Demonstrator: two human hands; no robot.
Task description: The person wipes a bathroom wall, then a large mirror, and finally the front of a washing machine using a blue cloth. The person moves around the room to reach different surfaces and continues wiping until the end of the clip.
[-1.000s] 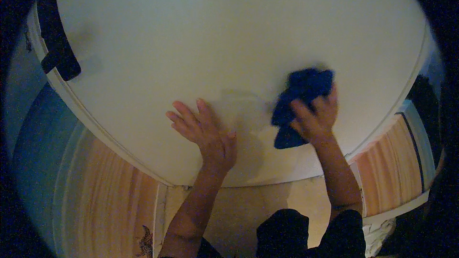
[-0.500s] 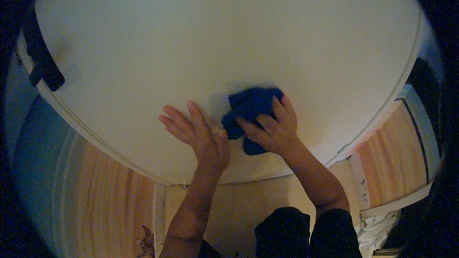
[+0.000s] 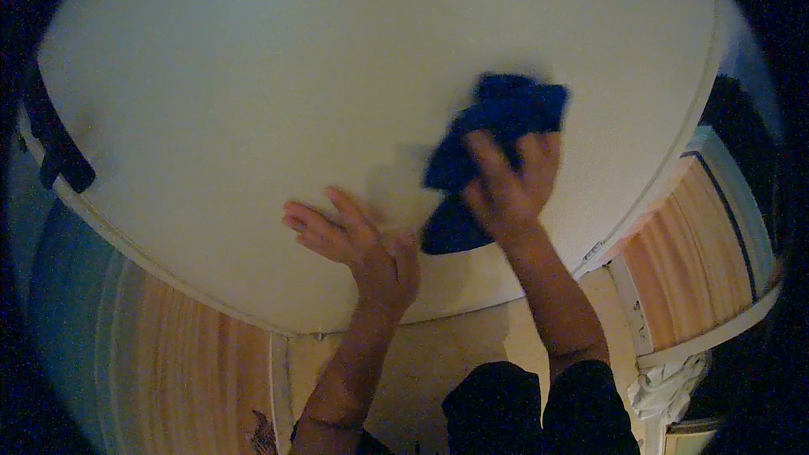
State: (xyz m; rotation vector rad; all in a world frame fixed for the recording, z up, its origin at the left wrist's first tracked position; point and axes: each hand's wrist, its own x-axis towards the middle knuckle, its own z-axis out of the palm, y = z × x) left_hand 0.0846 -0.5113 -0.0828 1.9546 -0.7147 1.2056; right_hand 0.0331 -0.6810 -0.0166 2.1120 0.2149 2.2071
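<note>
A broad pale door [image 3: 253,109] fills most of the view. Against its surface, right of centre, my right hand [image 3: 514,185] presses a crumpled dark blue cloth [image 3: 497,118]. The fingers lie over the cloth, which spreads out beyond them and hangs in a fold below; the hand is slightly blurred. My left hand [image 3: 354,240] is to the lower left of the cloth, apart from it, fingers outstretched and palm side toward the door. It holds nothing.
A dark door handle [image 3: 59,139] sits at the left edge of the door. Striped wall coverings [image 3: 181,345] flank both sides. Beige flooring [image 3: 438,358] shows below the door, and a crumpled white item [image 3: 670,388] lies at the lower right.
My right hand has moved up and to the right with the blue cloth, which now looks more spread out. My left hand has shifted only slightly, with its fingers closer together.
</note>
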